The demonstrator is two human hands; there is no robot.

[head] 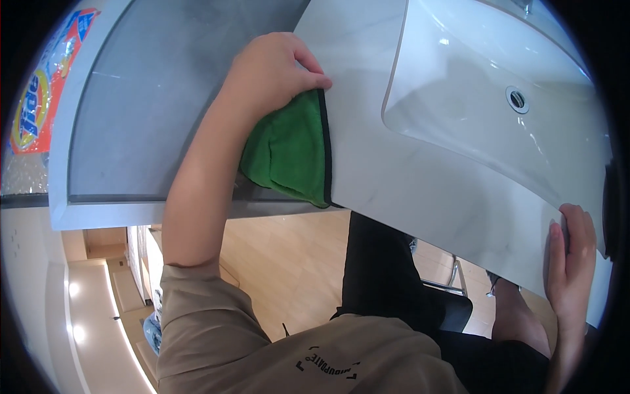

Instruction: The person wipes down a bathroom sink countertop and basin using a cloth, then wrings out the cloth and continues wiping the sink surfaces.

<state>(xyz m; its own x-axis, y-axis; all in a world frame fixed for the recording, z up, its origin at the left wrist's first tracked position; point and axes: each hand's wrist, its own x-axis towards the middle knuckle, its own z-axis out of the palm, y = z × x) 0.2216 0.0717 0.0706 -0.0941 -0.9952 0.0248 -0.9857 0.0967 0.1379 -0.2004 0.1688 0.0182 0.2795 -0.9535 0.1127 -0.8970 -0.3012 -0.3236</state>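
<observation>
On the left side, my left hand [278, 69] pinches the upper corner of a green cloth [295, 143] with black edging between thumb and fingers. The cloth hangs folded beside the left edge of the white marbled countertop [364, 162], its black border along that edge. Part of it is hidden behind my forearm. My right hand [573, 261] rests on the front of the countertop at the right, holding nothing, fingertips near the rim of the white washbasin [467, 93]. A round metal drain [517, 100] sits in the basin.
A grey recessed panel with a pale frame [108, 212] lies left of the countertop. Beyond it is an orange Tide package [49, 88]. Below the counter are my legs in black [384, 266], a metal-framed chair [457, 280] and the pale floor [280, 256].
</observation>
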